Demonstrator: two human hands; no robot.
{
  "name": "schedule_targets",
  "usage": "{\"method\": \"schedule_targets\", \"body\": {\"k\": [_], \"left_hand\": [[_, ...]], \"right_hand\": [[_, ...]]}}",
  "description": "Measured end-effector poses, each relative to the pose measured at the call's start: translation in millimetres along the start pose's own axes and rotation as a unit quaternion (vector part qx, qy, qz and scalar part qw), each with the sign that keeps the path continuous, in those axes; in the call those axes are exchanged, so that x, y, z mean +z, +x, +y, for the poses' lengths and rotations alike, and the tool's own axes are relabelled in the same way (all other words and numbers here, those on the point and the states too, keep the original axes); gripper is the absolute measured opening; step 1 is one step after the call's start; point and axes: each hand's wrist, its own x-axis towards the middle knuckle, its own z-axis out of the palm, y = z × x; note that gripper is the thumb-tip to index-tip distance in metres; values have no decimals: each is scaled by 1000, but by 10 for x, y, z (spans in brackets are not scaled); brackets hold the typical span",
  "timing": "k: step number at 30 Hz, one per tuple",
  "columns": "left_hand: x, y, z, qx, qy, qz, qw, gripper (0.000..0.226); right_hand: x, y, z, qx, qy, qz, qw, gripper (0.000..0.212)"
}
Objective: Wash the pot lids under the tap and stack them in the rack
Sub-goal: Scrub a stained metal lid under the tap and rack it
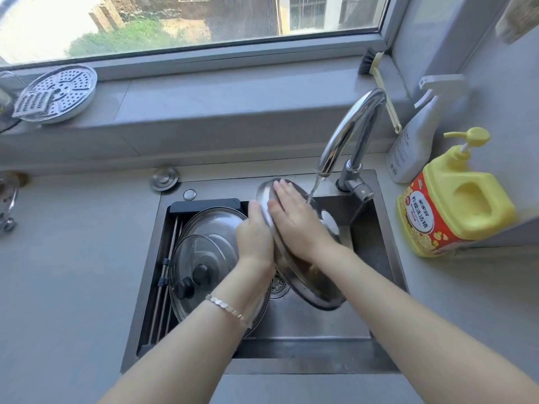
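- The right hand point(294, 220) lies flat and spread on the upturned face of a steel pot lid point(303, 275), fingers straight rather than curled, seemingly rubbing it rather than gripping.
- The left hand point(255, 231) is closed around the lid's left edge, steadying it on a tilt over the sink point(309, 325), so the far rim sits higher than the near rim.
- Water runs from the tap point(350, 132) in a thin stream that meets the lid just right of the right hand's fingers, so this lid is mid-wash by the look of it.
- To the left, two glass lids with black knobs, a larger glass lid point(215, 223) and a smaller glass lid point(201, 266), lie overlapping on the rack point(164, 287) across the sink's left side; the left forearm hides part of them.
- Whether those two are already washed cannot be told, but their place on the rack suggests so.
- Judged from this, the steel lid remains to be rinsed and stacked with them; no other unwashed lid is visible.
- A yellow detergent bottle point(455, 199) stands on the counter to the right.
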Motion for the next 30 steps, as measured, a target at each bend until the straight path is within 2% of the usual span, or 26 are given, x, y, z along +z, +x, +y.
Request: {"method": "schedule_targets", "body": {"k": [2, 4, 8, 11, 13, 16, 17, 19, 23, 24, 27, 28, 30], "left_hand": [[42, -88, -28, -12, -12, -13, 1000, 39], [32, -33, -1, -10, -35, -6, 999, 40], [-83, 183, 94, 4, -50, 50, 997, 38], [-111, 162, 120, 5, -81, 59, 995, 41], [-120, 124, 124, -3, -105, 57, 993, 41], [-123, 65, 97, 21, -88, 49, 995, 40], [-124, 52, 79, 22, -84, 50, 995, 40], [-121, 29, 62, 13, -75, 58, 995, 40], [-207, 185, 60, -57, -103, 123, 985, 38], [-234, 213, 68, -68, -119, 135, 981, 36], [-262, 221, 68, -60, -156, 146, 975, 35], [-258, 211, 71, -57, -164, 147, 974, 35], [-263, 222, 94, -61, -170, 159, 971, 34]], "right_hand": [[-94, 147, -43, 35, -6, 12, 999, 50], [-46, 60, -80, 14, -42, 12, 999, 50], [210, -442, -103, -152, -95, 15, 984, 65], [135, -404, 1, -190, -82, 39, 978, 56], [73, -282, -20, -163, -74, 32, 983, 52], [-7, -80, -31, -48, -58, 0, 997, 52], [-14, -59, -19, -34, -56, 2, 998, 53], [18, -134, -36, -49, -74, 8, 996, 56], [202, -527, 106, -174, -121, 4, 977, 65], [197, -579, 206, -174, -125, 9, 977, 70], [-20, -525, 446, -57, -94, -8, 994, 102], [-90, -487, 465, -27, -82, -15, 996, 104], [-122, -448, 411, -8, -72, -2, 997, 87]]}}
